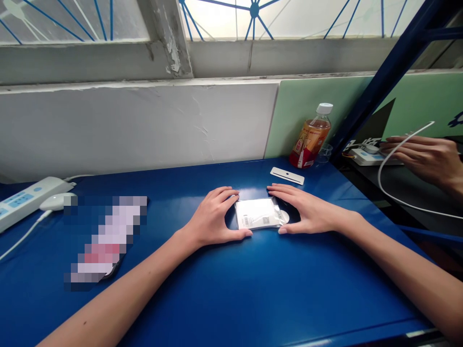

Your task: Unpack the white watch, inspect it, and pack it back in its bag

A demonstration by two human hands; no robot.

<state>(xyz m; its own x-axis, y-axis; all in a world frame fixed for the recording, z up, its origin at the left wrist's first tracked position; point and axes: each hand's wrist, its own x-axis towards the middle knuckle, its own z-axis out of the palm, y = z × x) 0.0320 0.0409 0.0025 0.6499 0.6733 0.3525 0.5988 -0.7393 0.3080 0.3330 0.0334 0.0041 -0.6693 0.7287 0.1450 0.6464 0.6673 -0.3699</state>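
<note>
A white rectangular packet [255, 211], sleeved in clear plastic [278, 212], codes [265, 220] printed along its near edge, was seen flat on the blue table [231, 289], a rounded white piece [285, 217] at its right end.

The packet [255, 209] is white, printed dark; the table [231, 289] is blue.

Strong light comes from the windows [300, 21] at the top, whose panes burn out nearly white, laying pale sheens across the far part of the blue tabletop [224, 294]. Glare streaks the clear wrapping of the packet [256, 212], its print too small to read. Wide-angle stretch tilts lines toward the edges, and coarse mosaic blocks hide the phone-like slab [115, 231].
</note>
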